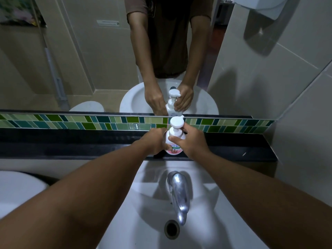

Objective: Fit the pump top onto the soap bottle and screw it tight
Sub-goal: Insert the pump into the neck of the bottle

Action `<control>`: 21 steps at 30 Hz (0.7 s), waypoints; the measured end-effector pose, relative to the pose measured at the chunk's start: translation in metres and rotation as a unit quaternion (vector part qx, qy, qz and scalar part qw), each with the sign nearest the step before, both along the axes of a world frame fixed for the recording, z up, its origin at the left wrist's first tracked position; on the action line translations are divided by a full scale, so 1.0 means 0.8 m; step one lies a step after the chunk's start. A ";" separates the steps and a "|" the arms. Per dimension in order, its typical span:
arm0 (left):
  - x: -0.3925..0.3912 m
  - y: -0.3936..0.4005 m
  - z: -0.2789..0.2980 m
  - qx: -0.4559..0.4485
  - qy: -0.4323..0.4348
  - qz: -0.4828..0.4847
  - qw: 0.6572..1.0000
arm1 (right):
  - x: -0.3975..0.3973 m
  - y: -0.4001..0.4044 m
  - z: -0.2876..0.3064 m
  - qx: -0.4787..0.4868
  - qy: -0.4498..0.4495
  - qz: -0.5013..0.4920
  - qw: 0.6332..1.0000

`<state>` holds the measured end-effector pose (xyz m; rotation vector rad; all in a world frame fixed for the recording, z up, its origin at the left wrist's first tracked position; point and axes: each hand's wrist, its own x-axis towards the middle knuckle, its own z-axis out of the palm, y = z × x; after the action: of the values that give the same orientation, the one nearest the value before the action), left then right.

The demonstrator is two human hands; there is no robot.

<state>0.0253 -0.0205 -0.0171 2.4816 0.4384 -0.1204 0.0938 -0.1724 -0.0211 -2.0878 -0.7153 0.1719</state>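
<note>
the left hand [156,141] wraps the soap bottle [173,146] from its side; the right hand [190,143] pinches the collar of the pump top [176,122] sitting on it. the bottle stands upright on the dark ledge [71,146] behind the sink [143,203], below the mirror [89,60].

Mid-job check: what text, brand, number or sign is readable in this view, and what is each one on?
Soap bottle front label: blue characters at the top, too blurred to quote; smaller print and a picture below, unreadable.
Pump top: plain white, no text.
Mirror reflection shows a white wall tag with dark markings, too small to read.
Faucet: no marking visible.
</note>
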 end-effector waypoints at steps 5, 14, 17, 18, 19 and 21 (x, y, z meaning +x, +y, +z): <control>0.001 -0.002 -0.004 0.003 -0.003 0.008 1.000 | -0.005 0.016 0.001 0.006 0.015 -0.066 0.998; -0.001 0.004 -0.007 0.016 -0.016 -0.019 1.000 | -0.007 0.001 -0.010 0.042 0.051 -0.012 0.998; 0.000 0.003 -0.005 0.007 -0.009 -0.015 1.000 | -0.004 -0.009 -0.014 0.061 0.062 0.031 0.996; 0.000 0.003 -0.005 0.007 -0.006 -0.014 1.000 | -0.002 -0.011 -0.016 0.065 0.059 0.040 0.995; 0.000 0.003 -0.005 0.008 -0.004 -0.013 1.000 | -0.001 -0.013 -0.016 0.068 0.058 0.045 0.995; 0.000 0.002 -0.006 0.010 -0.005 -0.010 1.000 | 0.002 -0.013 -0.017 0.069 0.068 0.049 0.994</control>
<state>0.0255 -0.0187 -0.0222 2.5045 0.4133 -0.1122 0.0956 -0.1831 -0.0347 -1.8909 -0.7268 0.3066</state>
